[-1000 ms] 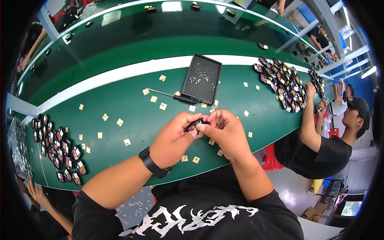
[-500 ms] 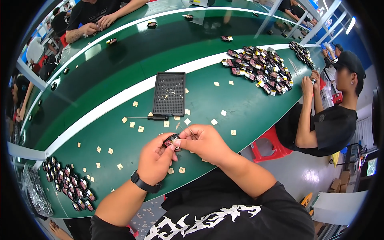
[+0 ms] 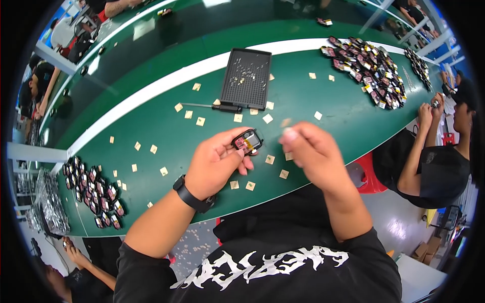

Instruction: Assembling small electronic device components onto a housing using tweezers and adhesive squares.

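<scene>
My left hand (image 3: pixel 214 164) is closed around a small black-framed electronic module (image 3: pixel 248 142) with a grey, pink and yellow face turned up. To its right, my right hand (image 3: pixel 316 154) is raised over the table's front part, apart from the module. A small cream square (image 3: pixel 286 122), blurred by motion, is pinched at its thumb and fingertips. Similar cream squares (image 3: pixel 270 159) lie scattered on the green table around both hands. Beyond my left hand is a screwdriver (image 3: pixel 230 108) with a black handle and a thin shaft, against the near edge of a black tray (image 3: pixel 232 93) holding small bits.
A large heap of similar modules (image 3: pixel 366 70) stands at the right, and a smaller group (image 3: pixel 93 192) at the left beside clear plastic bags (image 3: pixel 50 202). Behind a white rail (image 3: pixel 166 86) runs a darker green belt. A co-worker (image 3: pixel 434 156) sits at the right.
My right hand has moved away from the module to the right, carrying a cream square. The left hand still holds the module. The whole view has shifted.
</scene>
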A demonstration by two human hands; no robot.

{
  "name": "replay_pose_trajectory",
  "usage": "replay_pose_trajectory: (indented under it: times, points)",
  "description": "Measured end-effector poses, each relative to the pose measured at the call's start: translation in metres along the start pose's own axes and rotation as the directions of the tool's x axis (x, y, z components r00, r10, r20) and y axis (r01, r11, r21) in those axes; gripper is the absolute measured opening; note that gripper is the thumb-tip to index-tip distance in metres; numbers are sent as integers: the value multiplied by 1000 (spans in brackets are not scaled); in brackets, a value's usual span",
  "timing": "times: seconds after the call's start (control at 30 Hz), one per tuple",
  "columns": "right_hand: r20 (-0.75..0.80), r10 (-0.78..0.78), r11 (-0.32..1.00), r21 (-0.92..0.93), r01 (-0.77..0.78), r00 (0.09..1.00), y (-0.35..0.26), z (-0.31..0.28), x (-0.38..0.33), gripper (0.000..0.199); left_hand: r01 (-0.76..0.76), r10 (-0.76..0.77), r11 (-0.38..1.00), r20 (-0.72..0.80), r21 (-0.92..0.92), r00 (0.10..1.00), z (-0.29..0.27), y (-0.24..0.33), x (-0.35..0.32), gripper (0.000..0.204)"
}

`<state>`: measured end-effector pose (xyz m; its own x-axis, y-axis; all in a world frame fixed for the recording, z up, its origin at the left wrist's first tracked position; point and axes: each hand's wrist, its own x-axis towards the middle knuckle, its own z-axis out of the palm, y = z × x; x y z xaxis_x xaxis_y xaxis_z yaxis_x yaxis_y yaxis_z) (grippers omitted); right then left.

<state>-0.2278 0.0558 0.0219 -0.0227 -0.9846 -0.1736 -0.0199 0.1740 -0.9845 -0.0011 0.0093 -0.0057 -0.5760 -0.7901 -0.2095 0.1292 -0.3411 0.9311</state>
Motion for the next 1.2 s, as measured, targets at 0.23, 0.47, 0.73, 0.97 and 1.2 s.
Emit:
replay_pose_trajectory:
  times: [0.23, 0.47, 0.73, 0.97, 1.2]
  points:
    - [84, -344, 824, -452, 343, 935, -1, -16, -18, 46, 61, -63, 993, 17, 101, 998, 0, 5, -4, 50]
    - [323, -418, 500, -699, 512, 849, -4, -7, -12, 35, 2, -11, 982, 49, 191, 999, -4, 1, -7, 55]
    - [458, -524, 221, -741, 634, 718, 6, 1, -12, 29, -263, 221, 786, 144, 559, 965, -5, 0, -2, 56]
    - [508, -416, 86, -804, 589, 754, -7, 2, -11, 43, -260, 226, 790, 130, 555, 965, -5, -5, -2, 57]
    - [537, -428, 247, -704, 666, 727, 3, 3, -5, 29, -303, 278, 769, 133, 562, 951, -3, -8, -3, 59]
